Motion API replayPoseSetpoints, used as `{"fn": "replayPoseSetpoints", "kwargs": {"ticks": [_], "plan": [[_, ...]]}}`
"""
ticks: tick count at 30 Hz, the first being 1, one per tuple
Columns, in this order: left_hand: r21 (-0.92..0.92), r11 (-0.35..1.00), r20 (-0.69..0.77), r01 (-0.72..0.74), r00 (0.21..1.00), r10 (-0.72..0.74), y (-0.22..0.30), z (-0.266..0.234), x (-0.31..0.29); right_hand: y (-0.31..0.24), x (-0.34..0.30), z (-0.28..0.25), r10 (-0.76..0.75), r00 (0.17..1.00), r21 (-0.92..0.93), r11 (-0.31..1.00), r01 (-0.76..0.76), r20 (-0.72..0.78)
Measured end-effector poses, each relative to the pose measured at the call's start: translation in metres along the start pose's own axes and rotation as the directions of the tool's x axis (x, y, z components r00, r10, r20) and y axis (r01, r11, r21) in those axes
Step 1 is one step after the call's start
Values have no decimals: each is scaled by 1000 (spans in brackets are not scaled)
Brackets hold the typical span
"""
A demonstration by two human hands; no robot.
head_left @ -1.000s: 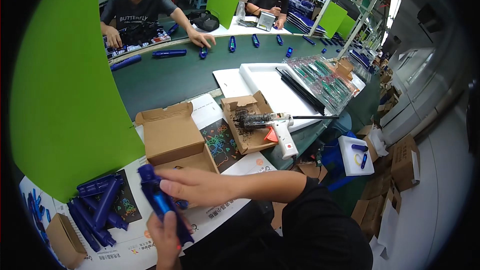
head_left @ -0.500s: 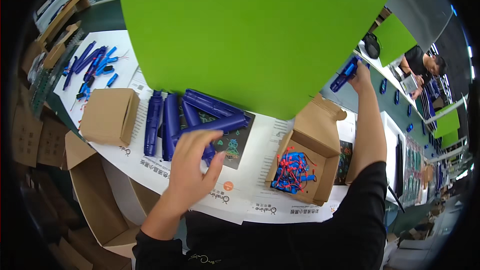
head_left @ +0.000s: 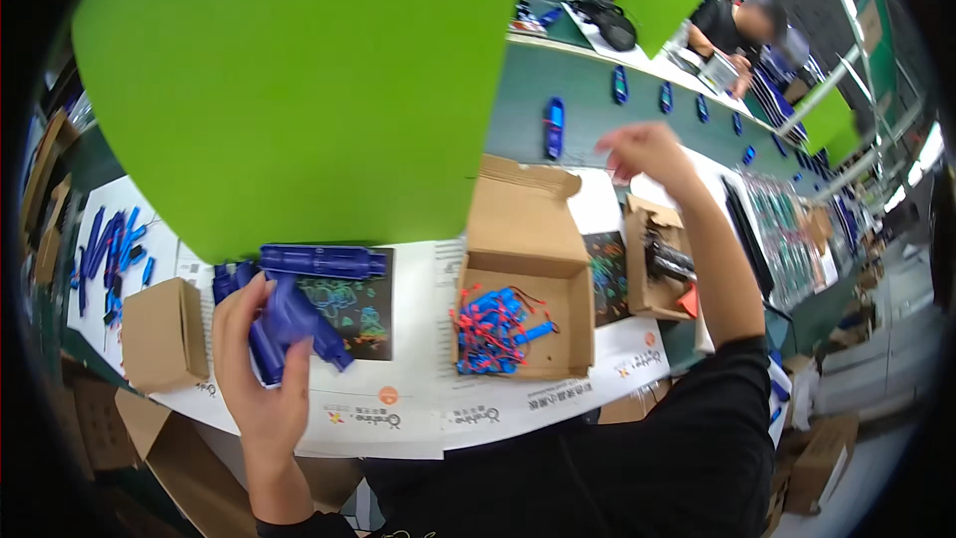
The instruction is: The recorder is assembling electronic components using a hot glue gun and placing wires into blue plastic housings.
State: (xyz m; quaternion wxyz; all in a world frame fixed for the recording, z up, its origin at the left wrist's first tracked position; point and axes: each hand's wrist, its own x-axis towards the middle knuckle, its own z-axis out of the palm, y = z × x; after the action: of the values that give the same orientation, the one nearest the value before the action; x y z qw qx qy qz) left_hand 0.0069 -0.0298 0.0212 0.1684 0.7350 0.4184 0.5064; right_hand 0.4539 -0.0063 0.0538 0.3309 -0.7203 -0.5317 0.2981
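My left hand (head_left: 261, 374) is curled around a dark blue plastic housing (head_left: 290, 311), blurred by motion, between thumb and fingers. More such housings lie under and beside it, one of them a long dark blue housing (head_left: 321, 261) against the green panel, partly over a dark board with coloured drawings (head_left: 363, 314). My right hand (head_left: 645, 153) is in the air past the panel's right edge, its fingers loosely apart and blurred, with nothing seen in them. Left of it, a blue housing with a lighter blue part (head_left: 554, 128) lies on the green surface.
An open cardboard box (head_left: 573, 354) holds blue cells with red-tipped wires (head_left: 498, 331). A closed box (head_left: 164, 336) stands at left; a smaller open box (head_left: 652, 284) at right. The tall green panel (head_left: 299, 90) blocks the far side. A co-worker (head_left: 737, 35) sits beyond the line.
My right hand has let go of the blue housing, which now lies on the green surface, and drawn back. My left hand has closed on a housing from the pile. The view has swung right.
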Motion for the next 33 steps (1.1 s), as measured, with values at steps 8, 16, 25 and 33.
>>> {"fn": "replayPoseSetpoints", "kwargs": {"ticks": [8,16,25,33], "plan": [[-252,706,47,-662,720,692,54,112,-44,-32,-199,106,-93,662,498,738,-456,744],[-175,659,-15,-732,671,741,67,126,-71,-27,-241,120,-84,824,595,732,-331,561],[-756,249,615,605,787,-45,93,122,-104,-16,-251,120,-309,948,-40,949,312,74],[-754,37,632,656,740,-231,26,83,-114,85,-284,-18,163,677,6,974,-228,-718]]}}
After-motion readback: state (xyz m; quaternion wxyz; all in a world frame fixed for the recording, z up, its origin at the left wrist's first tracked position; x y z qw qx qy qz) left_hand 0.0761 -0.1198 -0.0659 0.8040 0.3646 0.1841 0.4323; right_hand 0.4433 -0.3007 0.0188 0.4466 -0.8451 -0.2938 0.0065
